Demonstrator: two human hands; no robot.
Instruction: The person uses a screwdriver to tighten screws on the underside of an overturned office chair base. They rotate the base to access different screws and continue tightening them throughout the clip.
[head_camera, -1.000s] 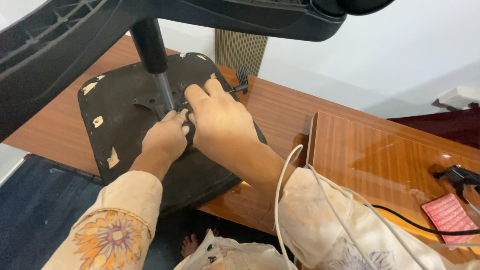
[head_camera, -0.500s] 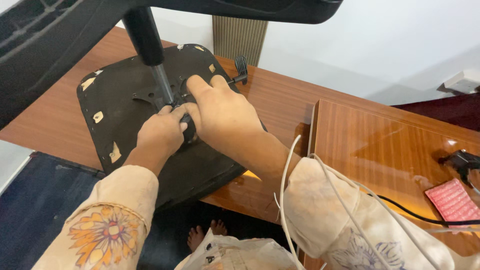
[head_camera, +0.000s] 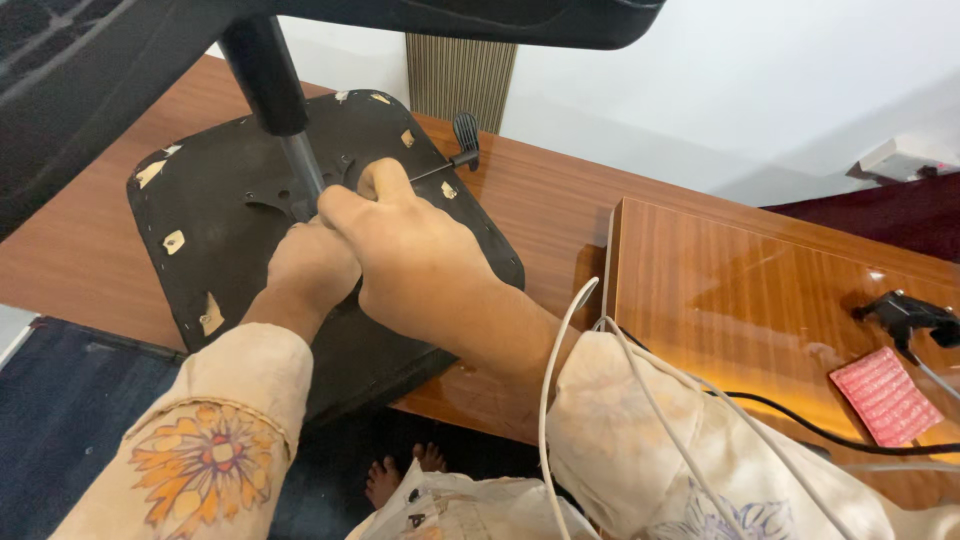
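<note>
Head view. An upturned black chair seat (head_camera: 240, 210) lies on a brown wooden table (head_camera: 560, 215), with its gas-lift column (head_camera: 275, 95) rising toward the chair base overhead. Both hands work at the mechanism where the column meets the seat. The right hand (head_camera: 410, 255) lies over the left hand (head_camera: 310, 265); its fingers are curled together on the mechanism, though what they pinch cannot be told. The left hand's fingers are hidden.

Risks, as judged: the seat overhangs the table edge and could tip under pressure; fingers could get pinched by the lever (head_camera: 455, 150); the dangling white cable (head_camera: 570, 370) could snag.

Surface: glossy wood, with a raised panel (head_camera: 760, 290) carrying a pink pad (head_camera: 885, 395) and a black cable (head_camera: 800, 420). Room: white wall, ribbed panel (head_camera: 460, 75), dark blue floor mat (head_camera: 60, 420), bare feet below.
</note>
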